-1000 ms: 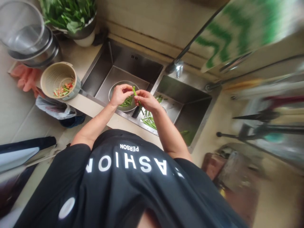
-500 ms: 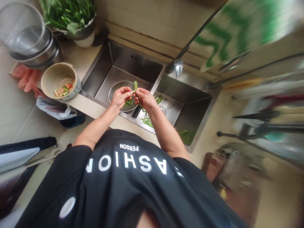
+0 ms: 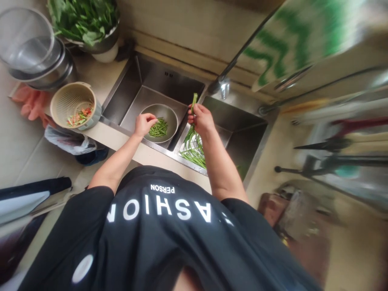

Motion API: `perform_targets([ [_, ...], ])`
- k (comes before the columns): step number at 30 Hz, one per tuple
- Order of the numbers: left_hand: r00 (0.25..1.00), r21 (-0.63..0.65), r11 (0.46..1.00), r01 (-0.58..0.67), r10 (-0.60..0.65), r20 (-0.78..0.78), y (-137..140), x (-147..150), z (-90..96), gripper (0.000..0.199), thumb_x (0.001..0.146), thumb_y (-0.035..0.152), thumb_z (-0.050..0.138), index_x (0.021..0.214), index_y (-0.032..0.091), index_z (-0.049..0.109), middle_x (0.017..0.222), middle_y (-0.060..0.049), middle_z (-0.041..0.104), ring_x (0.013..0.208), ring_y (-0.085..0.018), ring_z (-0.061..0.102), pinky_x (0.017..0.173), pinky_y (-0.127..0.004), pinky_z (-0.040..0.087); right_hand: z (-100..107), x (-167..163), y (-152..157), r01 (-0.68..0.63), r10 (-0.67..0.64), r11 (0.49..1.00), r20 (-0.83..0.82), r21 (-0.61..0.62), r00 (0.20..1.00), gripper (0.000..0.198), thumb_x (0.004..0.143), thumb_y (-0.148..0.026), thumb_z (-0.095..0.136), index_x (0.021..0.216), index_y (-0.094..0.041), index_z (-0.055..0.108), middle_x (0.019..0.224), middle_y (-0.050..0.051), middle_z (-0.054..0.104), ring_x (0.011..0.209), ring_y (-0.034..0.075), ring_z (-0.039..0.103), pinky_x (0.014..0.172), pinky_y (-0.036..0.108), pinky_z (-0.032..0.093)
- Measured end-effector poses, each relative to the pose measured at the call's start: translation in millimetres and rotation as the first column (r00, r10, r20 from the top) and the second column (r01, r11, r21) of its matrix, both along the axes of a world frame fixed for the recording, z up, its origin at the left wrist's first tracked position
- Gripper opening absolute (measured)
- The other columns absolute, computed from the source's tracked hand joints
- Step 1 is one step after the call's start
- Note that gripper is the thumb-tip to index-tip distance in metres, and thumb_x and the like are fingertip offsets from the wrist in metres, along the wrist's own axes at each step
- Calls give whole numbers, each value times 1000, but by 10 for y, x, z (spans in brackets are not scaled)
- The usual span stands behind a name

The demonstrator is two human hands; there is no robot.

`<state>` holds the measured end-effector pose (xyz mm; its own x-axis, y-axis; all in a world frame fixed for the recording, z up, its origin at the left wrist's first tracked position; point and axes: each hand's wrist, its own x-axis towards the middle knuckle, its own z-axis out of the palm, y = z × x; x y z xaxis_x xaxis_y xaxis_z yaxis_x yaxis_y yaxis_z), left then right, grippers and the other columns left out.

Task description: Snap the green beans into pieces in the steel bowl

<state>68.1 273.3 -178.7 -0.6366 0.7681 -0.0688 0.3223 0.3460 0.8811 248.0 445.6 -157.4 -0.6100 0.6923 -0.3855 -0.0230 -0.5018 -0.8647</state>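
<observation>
My right hand [image 3: 202, 119] is closed around a small bunch of long green beans [image 3: 194, 99], whose ends stick up past the fingers. It is above the divider between the two sink basins. My left hand [image 3: 144, 124] hangs over the left rim of a round metal bowl [image 3: 173, 114], thumb and fingertips pressed together. Whatever is between those fingertips is too small to make out. Short bean pieces [image 3: 160, 127] lie in a heap in the bowl, which sits in the left basin [image 3: 133, 105]. More long beans [image 3: 194, 151] lie loose in the right basin, partly behind my right forearm.
On the left counter stand a beige strainer basket [image 3: 56, 103] with red and green scraps, stacked metal bowls [image 3: 45, 79] and a bowl of leafy greens [image 3: 85, 24]. The faucet [image 3: 223, 87] rises behind the basins. A green-and-white cloth [image 3: 281, 48] hangs at upper right.
My hands have parted from where they met over the bowl. The right moved right with the beans; the left shifted slightly left and down. The bean pieces in the bowl now show.
</observation>
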Motion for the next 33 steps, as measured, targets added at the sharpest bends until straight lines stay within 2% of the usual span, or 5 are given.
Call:
perform_targets([
  [5,845,-416,894,167,-347,-407,24,65,93,17,87,29,63,93,20,76,128,-12,65,118,-32,55,97,-47,43,251,37,-166,-358,358,929,20,95,933,38,80,-50,74,80,-15,62,61,-4,53,45,3,39,40,17,27],
  [11,691,-228,908,351,-416,-591,105,367,620,37,93,26,49,128,21,61,134,-14,58,131,-34,43,113,-60,21,448,41,-229,-625,543,709,312,328,780,33,89,-41,61,70,-14,61,51,-5,47,46,5,34,45,21,25],
  [19,892,132,921,366,-306,-334,247,256,761,10,82,23,59,75,19,65,74,-7,58,106,-34,53,111,-67,18,653,-87,-248,-604,463,509,396,613,793,23,80,-21,61,58,-14,58,50,-5,41,58,9,36,59,26,27],
  [28,887,105,941,322,-262,-380,283,227,759,13,82,26,64,72,19,59,72,-5,54,104,-32,55,113,-55,23,490,-247,-503,-382,382,889,53,252,923,34,91,-41,53,64,-20,49,52,-5,33,49,8,28,47,22,29],
  [33,920,-67,984,166,-179,-349,222,226,491,10,87,25,61,88,17,66,94,-11,64,114,-33,53,107,-49,31,316,-282,-475,-252,247,967,-97,-43,964,34,87,-54,60,80,-22,54,61,-5,47,51,8,39,50,22,41],
])
